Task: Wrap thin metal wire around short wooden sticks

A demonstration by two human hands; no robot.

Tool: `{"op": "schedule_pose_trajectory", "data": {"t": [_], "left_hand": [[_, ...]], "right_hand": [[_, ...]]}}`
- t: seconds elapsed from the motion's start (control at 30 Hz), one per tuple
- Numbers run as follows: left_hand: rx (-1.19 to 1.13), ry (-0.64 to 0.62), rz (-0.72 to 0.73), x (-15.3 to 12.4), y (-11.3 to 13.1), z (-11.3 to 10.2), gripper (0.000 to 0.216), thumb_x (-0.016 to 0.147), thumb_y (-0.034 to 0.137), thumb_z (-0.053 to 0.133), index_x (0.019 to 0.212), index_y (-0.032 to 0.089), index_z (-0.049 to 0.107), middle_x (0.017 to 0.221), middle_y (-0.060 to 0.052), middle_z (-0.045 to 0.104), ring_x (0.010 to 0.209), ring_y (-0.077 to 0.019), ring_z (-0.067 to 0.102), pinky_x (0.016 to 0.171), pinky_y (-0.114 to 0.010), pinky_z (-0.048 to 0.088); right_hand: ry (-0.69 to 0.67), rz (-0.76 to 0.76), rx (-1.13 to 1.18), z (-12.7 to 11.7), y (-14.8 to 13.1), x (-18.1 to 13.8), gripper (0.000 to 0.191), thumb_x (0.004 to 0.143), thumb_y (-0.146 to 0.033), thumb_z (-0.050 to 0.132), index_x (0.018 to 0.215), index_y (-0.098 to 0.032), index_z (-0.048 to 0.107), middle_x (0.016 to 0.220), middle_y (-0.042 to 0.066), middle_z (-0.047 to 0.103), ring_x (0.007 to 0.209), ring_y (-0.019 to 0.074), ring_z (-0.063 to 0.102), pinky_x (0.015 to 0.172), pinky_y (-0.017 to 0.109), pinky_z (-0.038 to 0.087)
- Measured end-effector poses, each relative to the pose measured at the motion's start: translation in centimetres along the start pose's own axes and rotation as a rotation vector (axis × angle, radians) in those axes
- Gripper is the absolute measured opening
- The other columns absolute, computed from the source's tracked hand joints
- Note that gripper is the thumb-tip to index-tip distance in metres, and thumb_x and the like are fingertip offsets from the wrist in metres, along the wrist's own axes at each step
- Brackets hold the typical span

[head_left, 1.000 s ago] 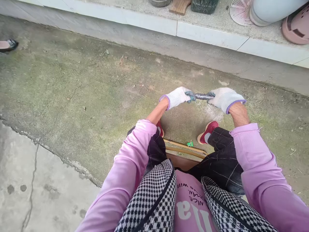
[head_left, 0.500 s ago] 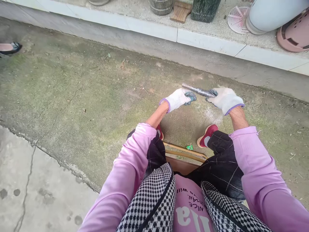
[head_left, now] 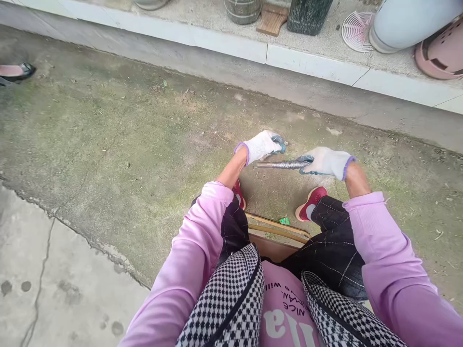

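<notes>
Rod (head_left: 278, 165): silvery winding (head_left: 289, 165) covers part; one end bare
Right hand (head_left: 325, 162): fingers grip the rod
Left hand (head_left: 265, 145): fingers curled, contents unclear

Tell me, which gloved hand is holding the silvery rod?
The right hand: it grasps one end of the silvery rod, while the left hand is curled beside the rod, not around it.

Count comprised one slim silver-wound rod (head_left: 285, 165), two white-and-blue knitted gloves (head_left: 329, 162), two red shoes (head_left: 316, 196), one small green scrap (head_left: 284, 220), one brown wooden board (head_left: 272, 20), one round pink plastic grille (head_left: 356, 31) and one pale-blue cylindrical vessel (head_left: 401, 23)
</notes>
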State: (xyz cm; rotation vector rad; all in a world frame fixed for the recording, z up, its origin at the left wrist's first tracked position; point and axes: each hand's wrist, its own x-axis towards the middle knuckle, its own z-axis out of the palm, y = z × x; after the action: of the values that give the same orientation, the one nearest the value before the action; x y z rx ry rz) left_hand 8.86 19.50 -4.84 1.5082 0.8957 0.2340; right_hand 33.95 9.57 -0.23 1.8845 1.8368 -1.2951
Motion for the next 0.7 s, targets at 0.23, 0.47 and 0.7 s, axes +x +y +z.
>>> {"op": "schedule_pose_trajectory", "data": {"t": [0.23, 0.47, 0.7], "left_hand": [[-0.22, -0.073, -0.121, -0.6, 1.7, 2.1, 0.011, 0.085, 0.005, 0.076, 0.088, 0.015, 0.077, 0.071, 0.0, 0.074, 0.063, -0.0113, 0.065, 0.068, -0.024, 0.055], [-0.296, 0.038, -0.03, 0.3, 2.5, 1.6, 0.018, 0.075, 0.012, 0.087, 0.093, 0.014, 0.083, 0.089, -0.003, 0.085, 0.096, -0.0196, 0.078, 0.104, -0.035, 0.064], [-0.401, 0.04, 0.06, -1.0, 4.0, 1.0, 0.04, 0.082, 0.032, 0.099, 0.117, 0.019, 0.086, 0.123, -0.015, 0.09, 0.133, -0.0303, 0.082, 0.118, -0.042, 0.064]], "right_hand": [[0.344, 0.179, -0.094, -1.0, 0.4, 0.9, 0.009, 0.092, -0.03, 0.082, 0.095, -0.022, 0.082, 0.082, 0.01, 0.079, 0.079, 0.0281, 0.074, 0.07, 0.037, 0.05], [0.253, -0.116, 0.951, 0.2, -2.4, -0.9, 0.05, 0.066, -0.053, 0.108, 0.085, -0.022, 0.075, 0.079, 0.005, 0.077, 0.061, 0.0171, 0.065, 0.053, 0.03, 0.057], [0.171, -0.219, 1.025, 0.6, -4.4, -1.2, 0.067, 0.065, -0.078, 0.109, 0.084, -0.025, 0.075, 0.076, 0.009, 0.08, 0.065, 0.0246, 0.072, 0.061, 0.039, 0.067]]}}
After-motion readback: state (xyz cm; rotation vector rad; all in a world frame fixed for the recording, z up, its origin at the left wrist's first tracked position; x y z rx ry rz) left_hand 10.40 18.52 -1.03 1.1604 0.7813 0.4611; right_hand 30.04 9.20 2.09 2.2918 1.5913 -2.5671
